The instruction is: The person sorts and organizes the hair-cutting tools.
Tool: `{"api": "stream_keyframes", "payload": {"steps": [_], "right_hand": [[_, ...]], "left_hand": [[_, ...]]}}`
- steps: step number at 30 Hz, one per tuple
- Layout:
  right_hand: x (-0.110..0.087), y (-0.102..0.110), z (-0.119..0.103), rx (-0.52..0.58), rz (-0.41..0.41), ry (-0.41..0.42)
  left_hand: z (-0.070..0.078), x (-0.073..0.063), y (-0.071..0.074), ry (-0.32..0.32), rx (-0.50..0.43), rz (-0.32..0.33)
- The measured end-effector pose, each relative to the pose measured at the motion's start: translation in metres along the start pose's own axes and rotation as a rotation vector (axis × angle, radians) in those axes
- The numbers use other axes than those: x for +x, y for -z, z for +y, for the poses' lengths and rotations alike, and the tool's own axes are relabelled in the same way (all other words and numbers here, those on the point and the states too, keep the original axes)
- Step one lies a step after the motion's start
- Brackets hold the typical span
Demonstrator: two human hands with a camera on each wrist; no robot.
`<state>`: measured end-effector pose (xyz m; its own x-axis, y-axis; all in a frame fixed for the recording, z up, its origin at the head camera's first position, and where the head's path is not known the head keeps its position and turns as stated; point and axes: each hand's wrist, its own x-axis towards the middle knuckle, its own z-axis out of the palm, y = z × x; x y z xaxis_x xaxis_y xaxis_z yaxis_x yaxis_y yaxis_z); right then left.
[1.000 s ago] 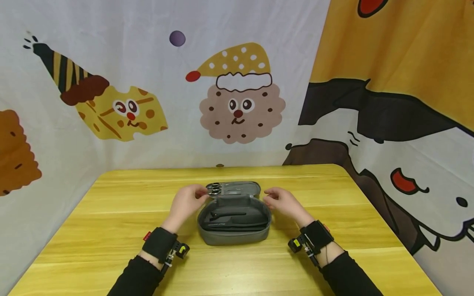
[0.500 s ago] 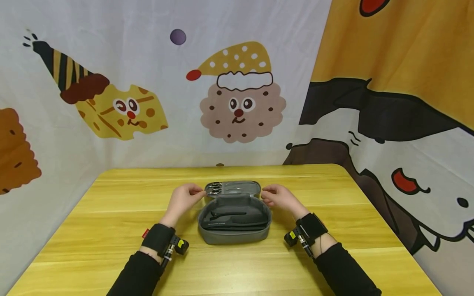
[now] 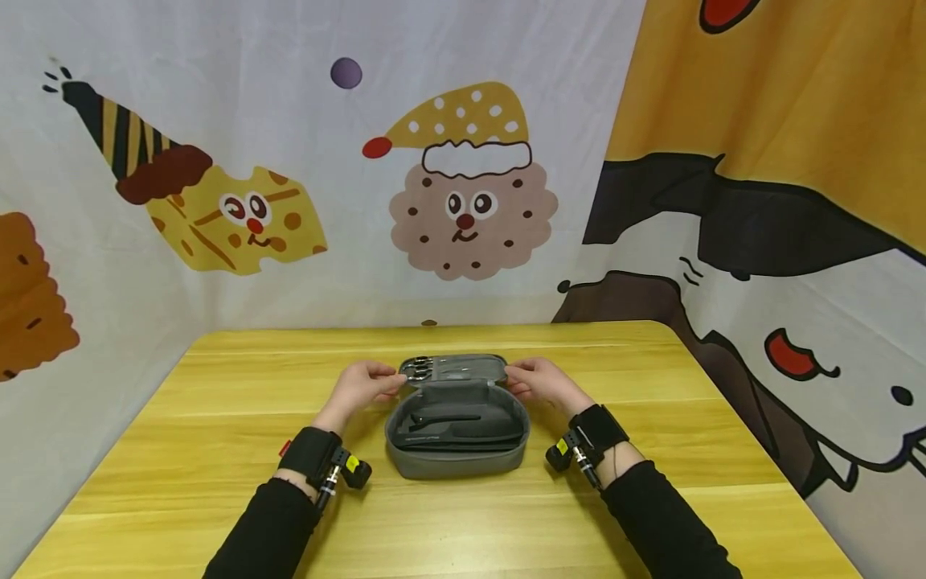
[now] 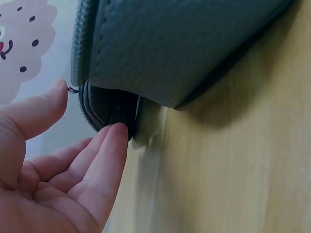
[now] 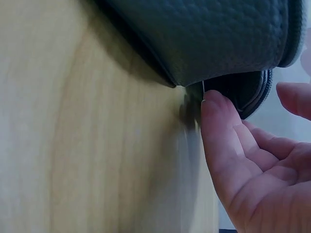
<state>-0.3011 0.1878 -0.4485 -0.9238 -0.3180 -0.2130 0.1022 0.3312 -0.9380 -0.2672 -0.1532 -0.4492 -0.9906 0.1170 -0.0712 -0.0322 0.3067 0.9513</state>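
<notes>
A grey zip case (image 3: 457,465) with a leathery grain stands on the table, its lid (image 3: 470,368) folded back away from me. Metal tools with finger loops (image 3: 419,369), like scissors, sit in the lid's left side. Inside the case lie slim dark items (image 3: 448,418), their kind unclear. My left hand (image 3: 362,386) pinches the lid's left edge, thumb by the zipper pull (image 4: 73,90) and fingers beneath. At the lid's right edge, my right hand (image 3: 546,382) touches the lid from below with extended fingertips (image 5: 214,99); its thumb (image 5: 294,99) stands apart from the edge.
The case rests on a yellow wood-grain table (image 3: 217,434). Behind the table hangs a white cloth (image 3: 289,96) printed with cartoon figures, with an orange and dark print (image 3: 774,104) on the right. Each wrist wears a black strap with a small camera.
My right hand has moved left and come to the lid's right edge. My left hand has stayed at the left edge with small shifts. The case has barely moved.
</notes>
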Motion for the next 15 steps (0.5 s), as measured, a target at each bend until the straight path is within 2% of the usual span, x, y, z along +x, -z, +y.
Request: {"api": "stream_keyframes", "payload": {"steps": [9,15], "right_hand": [[0.0064,-0.0012,0.0025,0.077,-0.038,-0.016],[0.0075,-0.0046,0.0016,0.045,0.000,0.008]], "left_hand": [[-0.0038,0.0080,0.0000,0.046,-0.179,-0.084],[-0.0022,0.0092,-0.0029,0.074,-0.256,-0.098]]}}
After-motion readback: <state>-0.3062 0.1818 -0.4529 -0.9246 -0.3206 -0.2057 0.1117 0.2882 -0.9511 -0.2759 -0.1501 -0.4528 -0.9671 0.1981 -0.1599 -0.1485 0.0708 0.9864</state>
